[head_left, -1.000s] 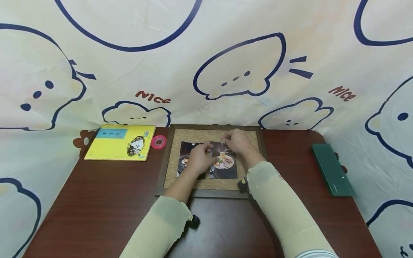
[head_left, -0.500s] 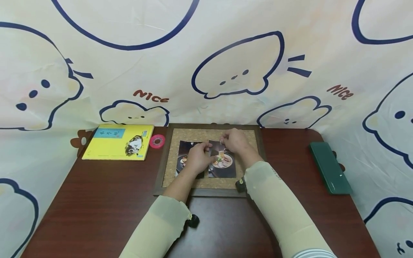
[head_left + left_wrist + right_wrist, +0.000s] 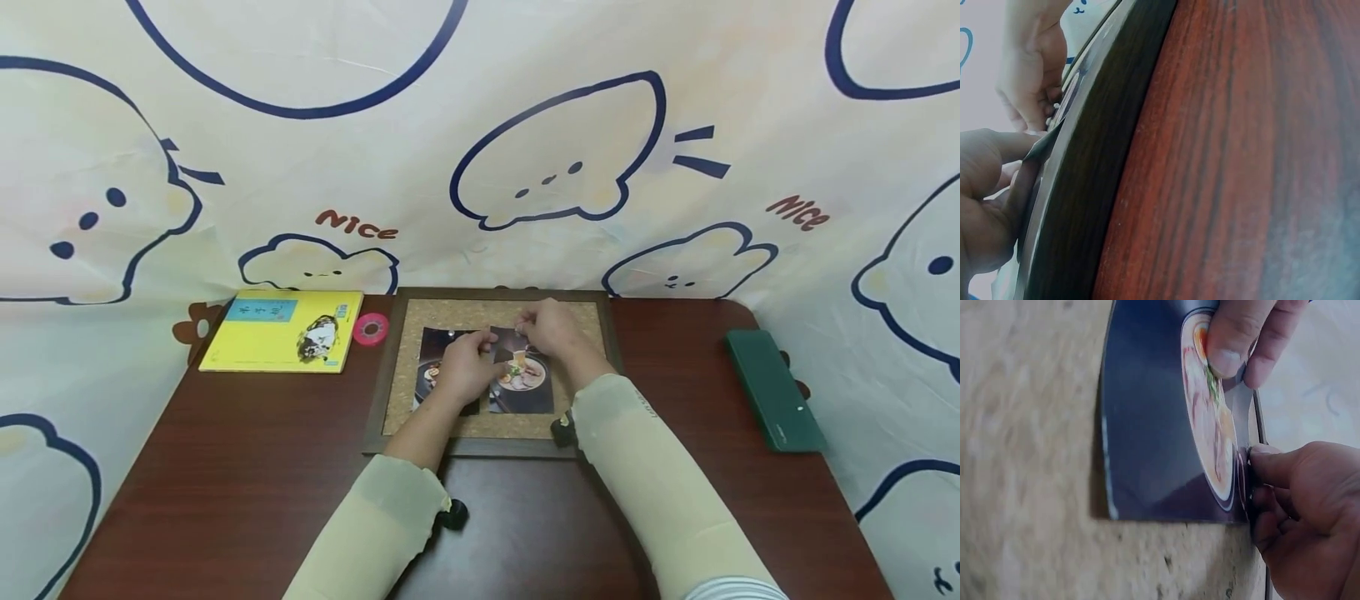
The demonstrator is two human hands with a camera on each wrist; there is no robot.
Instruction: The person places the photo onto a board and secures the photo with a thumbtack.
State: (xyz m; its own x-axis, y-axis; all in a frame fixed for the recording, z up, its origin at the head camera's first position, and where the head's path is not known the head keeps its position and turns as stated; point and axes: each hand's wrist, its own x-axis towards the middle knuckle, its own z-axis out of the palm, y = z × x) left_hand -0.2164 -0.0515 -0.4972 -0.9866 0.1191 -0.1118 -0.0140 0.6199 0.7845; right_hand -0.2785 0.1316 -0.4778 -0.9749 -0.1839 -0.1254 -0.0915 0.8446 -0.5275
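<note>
Two printed food photos lie side by side on a framed cork board (image 3: 577, 425). My left hand (image 3: 465, 368) pinches the left edge of the right photo (image 3: 521, 400), its thumb over the printed bowl; that edge is bent up in the left wrist view. The left photo (image 3: 426, 348) is partly covered by this hand, and a small pale pin head shows near its top. At the right photo's top edge, my right hand (image 3: 553, 329) pinches a small whitish pushpin (image 3: 1056, 106), mostly hidden by the fingertips.
Left of the board lie a yellow book (image 3: 281, 342) and a pink tape roll (image 3: 371, 329). A green box (image 3: 774, 392) lies near the right edge of the dark wooden table (image 3: 247, 475). Patterned cloth (image 3: 420, 167) rises behind and at both sides.
</note>
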